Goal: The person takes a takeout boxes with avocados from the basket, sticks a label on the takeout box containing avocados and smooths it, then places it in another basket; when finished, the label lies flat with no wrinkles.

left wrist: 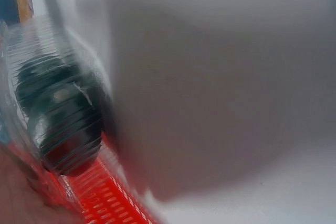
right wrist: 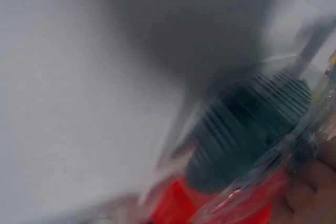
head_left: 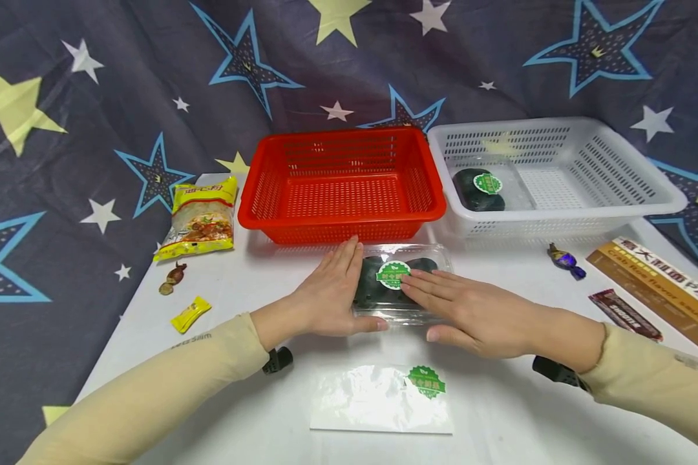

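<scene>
A clear plastic clamshell box [head_left: 404, 314] lies on the white table, holding dark green, rounded produce [head_left: 368, 284]. On its lid is a round green-and-white sticker [head_left: 392, 275]. My left hand [head_left: 331, 294] lies along the box's left side, fingers straight and pointing away from me. With straight fingers, my right hand [head_left: 477, 310] rests over the lid's right part, fingertips at the sticker's edge. Through the ribbed box wall, the left wrist view shows the dark green produce [left wrist: 63, 114]; it appears in the right wrist view [right wrist: 247, 129] too.
A red basket [head_left: 343, 223] stands behind the box. To its right, a white basket [head_left: 587, 216] contains a similar labelled box [head_left: 479, 190]. Nearer me lies a white sheet [head_left: 372, 407] bearing a green sticker [head_left: 426, 382]. Snack packets [head_left: 202, 219] and wrapped candies [head_left: 190, 314] lie at the sides.
</scene>
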{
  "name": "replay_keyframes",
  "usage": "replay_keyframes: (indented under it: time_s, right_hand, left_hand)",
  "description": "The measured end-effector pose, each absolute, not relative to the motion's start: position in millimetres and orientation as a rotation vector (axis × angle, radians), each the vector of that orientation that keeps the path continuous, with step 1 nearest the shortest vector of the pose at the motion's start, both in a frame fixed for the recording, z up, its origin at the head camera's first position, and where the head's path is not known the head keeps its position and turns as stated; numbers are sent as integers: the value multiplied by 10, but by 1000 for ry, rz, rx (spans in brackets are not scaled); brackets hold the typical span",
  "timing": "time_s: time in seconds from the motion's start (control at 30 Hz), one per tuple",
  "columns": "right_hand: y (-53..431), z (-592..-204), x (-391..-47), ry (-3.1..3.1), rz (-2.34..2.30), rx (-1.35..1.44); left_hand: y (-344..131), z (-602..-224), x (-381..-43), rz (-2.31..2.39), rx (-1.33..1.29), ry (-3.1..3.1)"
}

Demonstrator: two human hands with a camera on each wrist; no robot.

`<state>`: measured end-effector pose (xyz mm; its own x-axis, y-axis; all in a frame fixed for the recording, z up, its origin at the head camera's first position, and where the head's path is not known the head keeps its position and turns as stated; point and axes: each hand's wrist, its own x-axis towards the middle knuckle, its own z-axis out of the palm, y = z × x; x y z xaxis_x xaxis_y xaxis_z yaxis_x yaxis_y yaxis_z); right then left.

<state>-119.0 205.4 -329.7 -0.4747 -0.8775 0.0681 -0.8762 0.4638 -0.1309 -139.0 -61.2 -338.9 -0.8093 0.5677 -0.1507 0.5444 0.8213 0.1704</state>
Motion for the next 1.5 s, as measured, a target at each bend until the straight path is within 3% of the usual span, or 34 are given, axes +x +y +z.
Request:
replay_keyframes:
  time_s: [0.6,1.5]
  right_hand:
    - [1626,-3230,-1467,2581,-185,-1458]
    - [1534,-3274,-1244,2631,-208,-1307]
  left_hand:
    - [-603,-3400,-1395,221,892,2789]
    - [-612,-3382,-1391,135,859,2806]
